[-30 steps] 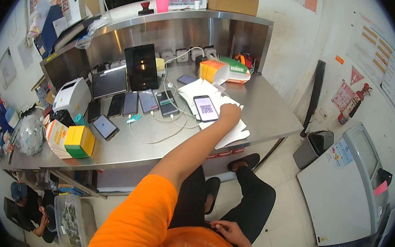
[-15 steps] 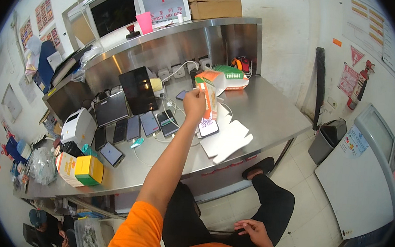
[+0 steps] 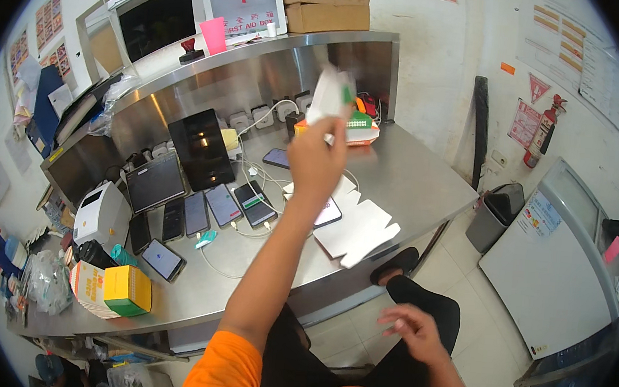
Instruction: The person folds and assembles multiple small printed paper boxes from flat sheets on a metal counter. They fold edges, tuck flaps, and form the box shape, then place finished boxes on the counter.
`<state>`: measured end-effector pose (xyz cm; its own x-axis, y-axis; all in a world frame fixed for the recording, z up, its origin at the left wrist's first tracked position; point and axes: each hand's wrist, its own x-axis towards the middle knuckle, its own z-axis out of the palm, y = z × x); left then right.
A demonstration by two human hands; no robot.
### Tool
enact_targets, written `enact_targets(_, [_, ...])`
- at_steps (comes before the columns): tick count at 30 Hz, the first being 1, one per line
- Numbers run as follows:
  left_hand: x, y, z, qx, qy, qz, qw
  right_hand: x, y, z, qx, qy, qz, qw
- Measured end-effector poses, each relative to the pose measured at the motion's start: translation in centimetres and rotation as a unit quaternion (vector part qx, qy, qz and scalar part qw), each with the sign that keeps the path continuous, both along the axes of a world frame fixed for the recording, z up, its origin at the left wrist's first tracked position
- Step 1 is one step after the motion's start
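Observation:
My left hand point(image 3: 317, 158) is raised above the steel table, its fingers closed on a flattened card carton point(image 3: 329, 97). That carton is smeared by motion and shows mostly white with a bit of green. Just behind it lies another green, orange and white carton point(image 3: 361, 134), partly covered by my hand. Below my left forearm and hand, an unfolded white carton sheet point(image 3: 359, 234) lies on the table, and a phone point(image 3: 330, 214) rests on it. My right hand point(image 3: 415, 331) hovers over my lap, fingers apart and loosely bent, holding nothing.
Several phones point(image 3: 221, 205), a tablet point(image 3: 206, 145) and charging cables point(image 3: 248, 232) spread over the steel table point(image 3: 428, 166). A yellow and green box point(image 3: 127, 292) stands near its left front edge. A bin point(image 3: 495, 215) and a chest freezer point(image 3: 551, 263) stand right.
My left hand has lifted the carton up and away from the sheet, turning its white side into view. My right hand has risen slightly and its fingers have spread.

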<state>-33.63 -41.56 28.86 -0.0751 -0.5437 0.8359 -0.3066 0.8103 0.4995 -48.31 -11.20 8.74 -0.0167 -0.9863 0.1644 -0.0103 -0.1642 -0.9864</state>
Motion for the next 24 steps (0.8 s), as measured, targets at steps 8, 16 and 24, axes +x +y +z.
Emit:
enact_targets(8, [3.0,17.8,-14.6,-0.250,-0.302,-0.282,0.875,-1.2,-1.6,4.1,-0.019,-0.293,-0.248,0.923])
enact_targets(16, [1.0,24.7,-22.9,0.419,-0.033,-0.526,0.739,1.9,5.8,-1.1,-0.025,0.264,-0.339,0.903])
enact_targets(24, [-3.7,24.0,-26.2,0.547,0.065,-0.437,0.711,0.6,5.7,-6.2,-0.043,0.211,-0.455,0.864])
